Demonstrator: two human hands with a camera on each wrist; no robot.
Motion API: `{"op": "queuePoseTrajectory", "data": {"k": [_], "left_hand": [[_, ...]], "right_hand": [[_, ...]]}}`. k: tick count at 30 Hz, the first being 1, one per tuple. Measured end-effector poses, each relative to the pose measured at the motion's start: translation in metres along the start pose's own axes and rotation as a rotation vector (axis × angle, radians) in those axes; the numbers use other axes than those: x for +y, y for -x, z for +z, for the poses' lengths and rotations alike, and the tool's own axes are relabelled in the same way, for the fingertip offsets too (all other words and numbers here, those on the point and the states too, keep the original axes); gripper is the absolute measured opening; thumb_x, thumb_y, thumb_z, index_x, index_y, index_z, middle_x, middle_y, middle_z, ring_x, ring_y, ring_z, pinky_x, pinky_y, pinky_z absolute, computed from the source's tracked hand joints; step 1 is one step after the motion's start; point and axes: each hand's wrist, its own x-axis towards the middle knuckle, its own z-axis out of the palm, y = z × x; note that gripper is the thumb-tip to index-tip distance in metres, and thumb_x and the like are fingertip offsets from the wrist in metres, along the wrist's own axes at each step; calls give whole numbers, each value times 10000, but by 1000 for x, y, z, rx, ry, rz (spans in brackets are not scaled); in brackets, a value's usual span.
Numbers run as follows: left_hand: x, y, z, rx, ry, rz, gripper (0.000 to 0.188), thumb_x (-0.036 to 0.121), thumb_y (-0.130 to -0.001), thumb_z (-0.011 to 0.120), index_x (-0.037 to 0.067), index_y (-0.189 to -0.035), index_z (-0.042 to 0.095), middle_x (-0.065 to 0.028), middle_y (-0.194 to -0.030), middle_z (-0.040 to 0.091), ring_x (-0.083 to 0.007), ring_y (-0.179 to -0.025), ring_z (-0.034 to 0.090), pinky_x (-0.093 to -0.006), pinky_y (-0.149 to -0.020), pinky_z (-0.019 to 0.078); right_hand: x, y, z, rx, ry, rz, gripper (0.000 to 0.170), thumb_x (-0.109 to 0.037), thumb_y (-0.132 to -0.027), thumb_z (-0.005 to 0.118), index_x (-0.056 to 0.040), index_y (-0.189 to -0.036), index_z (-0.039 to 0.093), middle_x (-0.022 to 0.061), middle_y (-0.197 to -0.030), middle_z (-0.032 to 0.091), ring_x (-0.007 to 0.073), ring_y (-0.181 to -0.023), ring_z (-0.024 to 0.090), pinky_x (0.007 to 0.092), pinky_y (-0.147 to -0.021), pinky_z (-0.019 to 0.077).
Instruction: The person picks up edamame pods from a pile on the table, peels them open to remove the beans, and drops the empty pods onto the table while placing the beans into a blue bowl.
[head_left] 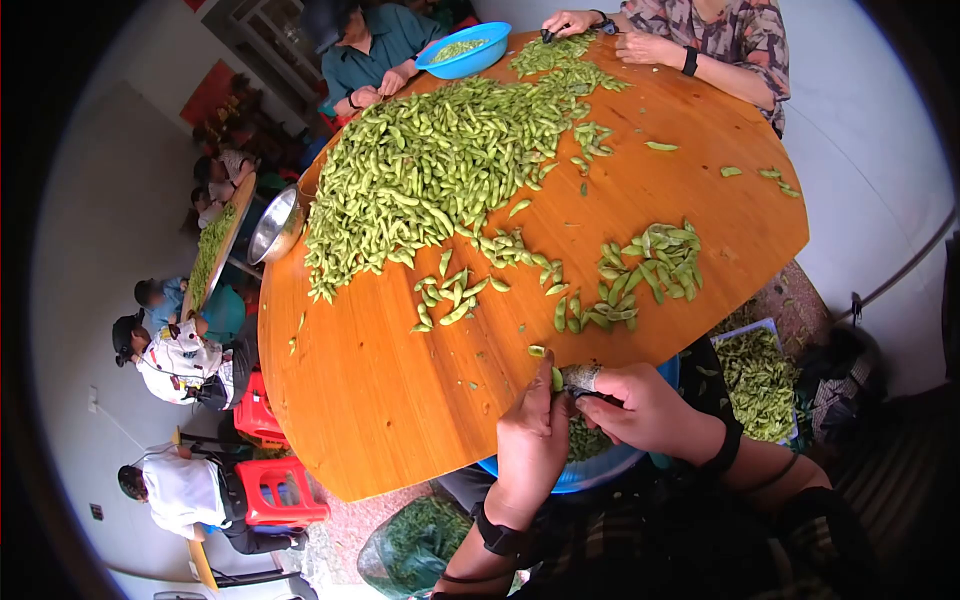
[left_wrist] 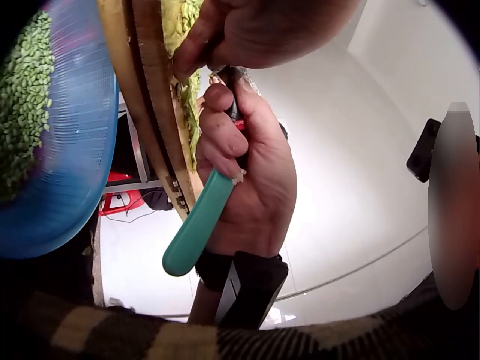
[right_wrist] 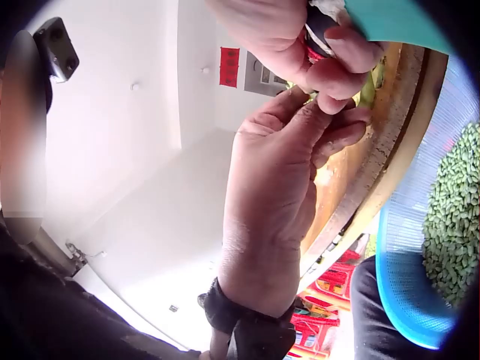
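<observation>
Shelling looks well begun but far from finished: in the right wrist view, loose green beans (right_wrist: pixel 454 214) line the blue basin (right_wrist: pixel 384 262) along the right edge, while a broad heap of pods (head_left: pixel 420 150) covers the upper middle of the wooden table (head_left: pixel 400 400) in the head view. Smaller batches lie nearer the hands, a cluster of pods (head_left: pixel 670 265) right of centre and a sparser group (head_left: pixel 455 298) near the centre, and these too seem left to do. At lower centre, the left hand (head_left: pixel 530 450) pinches a green pod (head_left: pixel 557 379) between its fingertips (mostly hidden, so whether it is split I cannot tell). Just beside it, the right hand (head_left: pixel 650 400) has its fingers curled round a teal-handled tool (left_wrist: pixel 199 229), its handle showing at lower centre of the left wrist view; whether its tip touches the pod is hidden.
</observation>
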Motion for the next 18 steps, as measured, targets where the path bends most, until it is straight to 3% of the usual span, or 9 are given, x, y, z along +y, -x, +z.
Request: {"op": "queuePoseTrajectory", "data": {"k": [2, 6, 9, 11, 12, 14, 15, 17, 18], "left_hand": [[0, 1, 0, 7, -6, -12, 466, -21, -835, 639, -5, -1289, 535, -215, -921, 650, -354, -769, 665, -383, -670, 535], [-3, 3, 0, 25, 6, -14, 426, -16, -837, 642, -13, -1255, 555, -215, -895, 655, -348, -764, 671, -370, -673, 537], [-7, 3, -3, -16, 148, -34, 384, -17, -862, 629, -20, -1240, 562, -192, -866, 666, -264, -738, 686, -323, -675, 546], [-8, 4, -5, -54, 262, -63, 367, -16, -886, 610, -22, -1249, 558, -159, -858, 670, -213, -735, 684, -298, -677, 549], [-9, 3, -6, -88, 374, -88, 350, -15, -911, 590, -25, -1259, 555, -126, -849, 675, -163, -731, 681, -273, -679, 553], [-15, 2, -9, -154, 547, -143, 344, -16, -929, 567, -29, -1272, 547, -96, -849, 671, -138, -730, 671, -260, -681, 555], [-19, 1, -12, -216, 717, -199, 339, -16, -947, 545, -34, -1286, 539, -65, -850, 667, -114, -730, 661, -247, -683, 558], [-23, 0, -19, -278, 761, -236, 333, 32, -983, 508, -34, -1309, 523, -54, -875, 656, -123, -726, 654, -249, -687, 554], [-27, -1, -21, -308, 883, -282, 331, 58, -996, 492, -30, -1314, 519, -60, -893, 654, -122, -723, 648, -249, -693, 551]], "right_hand": [[8, -4, 3, 81, 108, -269, 151, -77, -898, 582, 31, -805, 532, 144, -613, 535, 162, -504, 481, 318, -496, 396], [10, -4, 5, 119, 184, -318, 115, -56, -880, 591, 35, -836, 537, 190, -653, 518, 203, -546, 477, 340, -530, 391], [8, -4, 7, 106, 143, -307, 80, -48, -892, 581, 31, -895, 566, 156, -675, 560, 171, -562, 483, 326, -537, 404], [11, -4, 8, 52, -9, -274, 178, -16, -932, 540, 9, -1099, 599, 13, -788, 597, 68, -666, 502, 231, -602, 437], [10, -4, 7, 56, -8, -272, 178, -16, -932, 540, 9, -1099, 599, 13, -788, 597, 68, -666, 502, 231, -602, 437], [6, -6, 2, -11, -120, -114, 116, -64, -944, 531, 2, -999, 608, -3, -709, 562, 67, -581, 487, 246, -513, 399], [0, -6, -2, -11, -119, -113, 116, -64, -944, 531, 2, -999, 608, -3, -709, 562, 67, -581, 487, 246, -513, 399], [-13, -4, -11, -176, -354, 216, 130, -87, -962, 518, -18, -1022, 611, -22, -693, 523, 29, -538, 446, 204, -474, 347], [-17, -5, -12, -196, -362, 221, 142, -102, -974, 511, -31, -1049, 608, -32, -678, 502, 11, -508, 395, 189, -447, 301]]}}
